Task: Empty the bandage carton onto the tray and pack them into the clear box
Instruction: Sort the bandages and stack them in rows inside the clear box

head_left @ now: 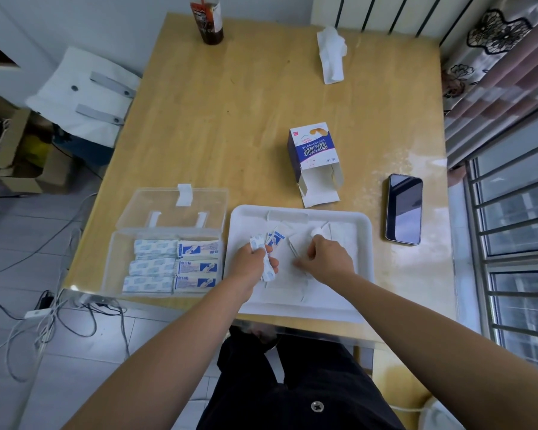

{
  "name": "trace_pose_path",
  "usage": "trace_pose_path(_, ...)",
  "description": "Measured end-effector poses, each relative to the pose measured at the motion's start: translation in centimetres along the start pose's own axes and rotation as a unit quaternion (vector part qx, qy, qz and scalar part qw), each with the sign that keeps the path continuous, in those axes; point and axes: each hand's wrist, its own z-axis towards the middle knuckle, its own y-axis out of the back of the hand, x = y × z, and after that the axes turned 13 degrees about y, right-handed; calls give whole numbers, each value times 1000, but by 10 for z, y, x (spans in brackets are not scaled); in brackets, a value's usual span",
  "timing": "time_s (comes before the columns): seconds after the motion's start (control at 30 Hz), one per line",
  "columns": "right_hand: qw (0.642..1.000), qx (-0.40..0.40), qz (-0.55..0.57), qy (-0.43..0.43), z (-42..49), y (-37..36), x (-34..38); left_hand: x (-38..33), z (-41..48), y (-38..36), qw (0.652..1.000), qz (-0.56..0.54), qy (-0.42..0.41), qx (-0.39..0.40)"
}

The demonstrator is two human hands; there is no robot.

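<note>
On the bench (230, 119), the tray (364, 231) is holding few loose bandages (288, 216). The clear box (112, 262) is filling with stacks, and the carton (312, 150) is lying emptied. The left hand (252, 259) is curling its fingers around a bunch (267, 271); the right hand (330, 259) is reaching down, its hold unclear.

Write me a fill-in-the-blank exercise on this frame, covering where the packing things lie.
1. The clear box, its lid ____, sits left of the tray.
2. The bandage carton lies on its ____ beyond the tray.
3. The left hand grips a bunch of ____ over the tray.
4. A dark ____ lies on the table right of the tray.
Missing words: open; side; bandages; phone.
</note>
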Motion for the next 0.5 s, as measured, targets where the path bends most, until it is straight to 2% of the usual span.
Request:
trace_pose_path(0.37,997,20,-80,15,4,2,5,1,6,1,1000,-6,12,19)
trace_pose_path(0.5,998,25,-50,21,3,4,3,-2,9,-1,999,-16,17,25)
